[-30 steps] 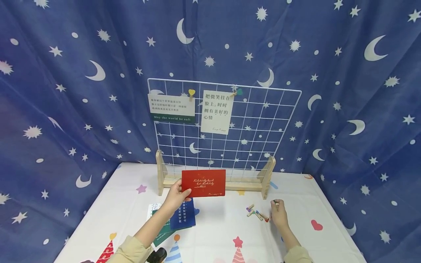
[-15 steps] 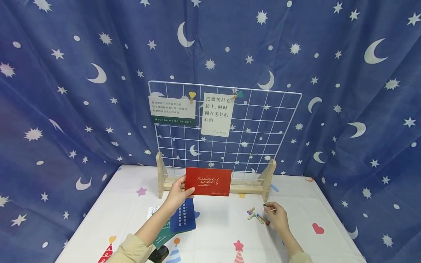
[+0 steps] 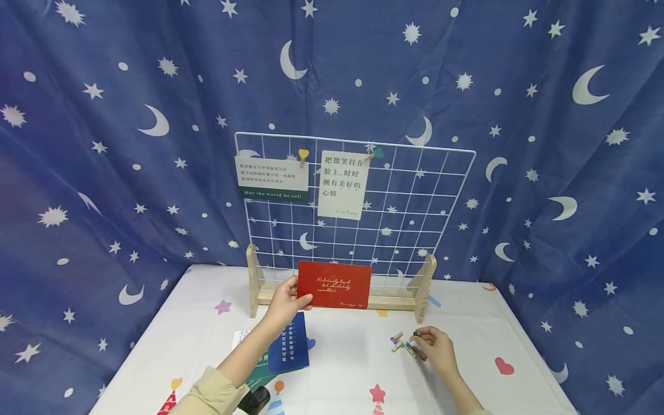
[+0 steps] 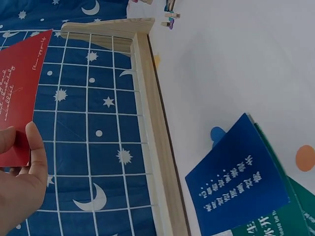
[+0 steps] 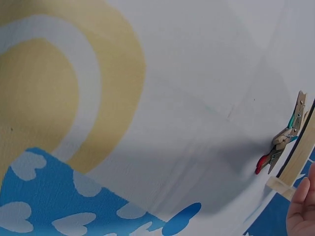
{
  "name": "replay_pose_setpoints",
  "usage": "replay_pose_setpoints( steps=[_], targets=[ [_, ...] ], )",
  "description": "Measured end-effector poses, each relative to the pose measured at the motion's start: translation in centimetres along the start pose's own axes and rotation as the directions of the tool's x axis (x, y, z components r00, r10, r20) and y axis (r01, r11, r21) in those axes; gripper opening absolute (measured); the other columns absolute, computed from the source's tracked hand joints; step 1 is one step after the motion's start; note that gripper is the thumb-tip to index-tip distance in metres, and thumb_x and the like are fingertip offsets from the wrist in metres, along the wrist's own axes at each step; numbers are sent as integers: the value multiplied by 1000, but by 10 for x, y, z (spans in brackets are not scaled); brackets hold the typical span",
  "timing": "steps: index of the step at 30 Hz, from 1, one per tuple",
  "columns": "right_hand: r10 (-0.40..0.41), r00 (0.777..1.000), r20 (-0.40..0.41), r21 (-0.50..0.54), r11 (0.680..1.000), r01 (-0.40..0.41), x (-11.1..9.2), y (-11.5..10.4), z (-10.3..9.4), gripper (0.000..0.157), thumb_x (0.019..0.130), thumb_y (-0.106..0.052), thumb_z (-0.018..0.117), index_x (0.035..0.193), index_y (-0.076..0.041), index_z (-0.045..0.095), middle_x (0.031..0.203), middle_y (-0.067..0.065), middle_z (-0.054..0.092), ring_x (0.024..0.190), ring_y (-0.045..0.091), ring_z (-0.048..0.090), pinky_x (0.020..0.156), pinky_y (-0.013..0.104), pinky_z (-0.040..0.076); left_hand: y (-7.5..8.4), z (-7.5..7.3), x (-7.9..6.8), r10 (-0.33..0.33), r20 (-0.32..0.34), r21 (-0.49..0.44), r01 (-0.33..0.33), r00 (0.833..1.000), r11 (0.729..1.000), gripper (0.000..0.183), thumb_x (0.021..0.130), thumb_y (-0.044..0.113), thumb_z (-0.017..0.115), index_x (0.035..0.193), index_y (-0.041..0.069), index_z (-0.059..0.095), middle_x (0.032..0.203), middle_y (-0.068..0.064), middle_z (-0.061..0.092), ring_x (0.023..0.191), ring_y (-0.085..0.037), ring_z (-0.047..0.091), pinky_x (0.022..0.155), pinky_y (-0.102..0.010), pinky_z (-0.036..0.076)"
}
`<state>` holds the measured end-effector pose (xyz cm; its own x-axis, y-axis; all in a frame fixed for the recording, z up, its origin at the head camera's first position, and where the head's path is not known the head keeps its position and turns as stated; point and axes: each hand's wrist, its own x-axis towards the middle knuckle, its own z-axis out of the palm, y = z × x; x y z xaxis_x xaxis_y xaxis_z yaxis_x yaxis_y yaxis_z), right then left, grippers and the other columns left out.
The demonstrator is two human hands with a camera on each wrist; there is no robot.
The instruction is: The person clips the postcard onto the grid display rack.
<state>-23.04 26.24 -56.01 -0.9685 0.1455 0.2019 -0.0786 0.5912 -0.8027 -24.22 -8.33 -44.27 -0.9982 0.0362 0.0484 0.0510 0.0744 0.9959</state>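
My left hand (image 3: 285, 302) pinches a red card (image 3: 334, 285) with gold writing by its left edge, thumb in front. The card is held up before the lower part of a white wire grid (image 3: 399, 202). In the left wrist view the same red card (image 4: 19, 93) is partly cut off. At the fingertips of my right hand (image 3: 438, 350) is a small dark green piece, seemingly the top of a mini clothespin (image 3: 417, 333); the rest is hidden. Just beside these fingers lie several mini wooden clothespins (image 3: 397, 336) on the table. Only some right fingers (image 5: 301, 204) show in the right wrist view.
The grid stands in a wooden base (image 3: 389, 302). A white-and-green card (image 3: 272, 178) and a white card (image 3: 342, 184) hang on it, with yellow and green clips. A blue card (image 3: 287, 346) tops a small pile on the patterned tablecloth (image 3: 353, 351). Behind hangs a blue curtain (image 3: 363, 52).
The left hand has moved the red card slightly right and, against the grid, upward. The right hand has shifted left toward the loose clothespins, the green piece still at its fingertips.
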Motion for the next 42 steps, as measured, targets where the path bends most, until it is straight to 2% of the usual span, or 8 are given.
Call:
replay_pose_setpoints(
  steps=[5,8,15,19,28,31,36,42],
  targets=[
    [-16,1000,-13,11,1000,16,-3,-2,1,14,78,2,71,89,7,64,76,14,69,62,3,61,59,12,52,6,4,0,23,16,-10,-22,1000,1000,43,85,-10,58,127,-8,47,116,-29,59,100,-36,65,79,-43,57],
    [-21,1000,-16,9,1000,21,-4,-3,0,13,79,2,70,88,7,64,75,14,69,62,6,63,58,13,52,10,7,2,28,28,-9,-28,999,1000,42,85,-10,59,126,-8,47,116,-29,58,100,-36,65,80,-45,56],
    [46,999,17,5,999,-46,-6,-7,-6,14,83,0,67,94,7,64,82,17,70,67,16,66,60,12,51,16,15,11,51,40,-46,-49,998,998,40,85,-10,60,124,-8,50,113,-27,60,92,-27,67,73,-35,59],
    [55,998,29,13,998,-55,-5,-6,-7,15,83,0,67,96,7,64,82,19,70,65,16,64,58,14,50,24,21,16,73,60,-70,-69,996,995,40,85,-10,60,123,-7,50,113,-26,61,93,-28,68,71,-30,59],
    [54,998,26,9,998,-55,-5,-5,-9,15,83,-1,66,96,7,64,83,18,70,64,13,63,54,16,49,41,40,26,117,98,-69,-111,988,991,36,85,-10,60,119,-8,52,111,-28,61,89,-28,68,71,-32,59],
    [43,999,15,-5,999,-43,-6,-4,-10,15,83,-1,67,96,7,64,82,18,70,64,12,63,54,16,49,44,46,30,113,104,-76,-106,988,992,35,85,-10,60,119,-7,53,111,-28,62,89,-27,68,72,-32,59],
    [-6,1000,-11,-8,1000,6,-7,-1,-7,14,81,0,68,93,8,64,78,17,70,62,12,64,55,15,50,51,55,37,154,127,-99,-142,980,985,32,86,-8,60,117,-8,53,109,-28,62,88,-25,68,72,-30,59],
    [-40,999,26,17,999,40,-1,-3,1,12,82,1,67,92,8,64,80,14,68,66,7,63,60,13,52,61,59,40,165,112,-119,-151,980,981,32,85,-9,60,116,-9,53,109,-28,62,90,-27,69,70,-30,59]
  ],
)
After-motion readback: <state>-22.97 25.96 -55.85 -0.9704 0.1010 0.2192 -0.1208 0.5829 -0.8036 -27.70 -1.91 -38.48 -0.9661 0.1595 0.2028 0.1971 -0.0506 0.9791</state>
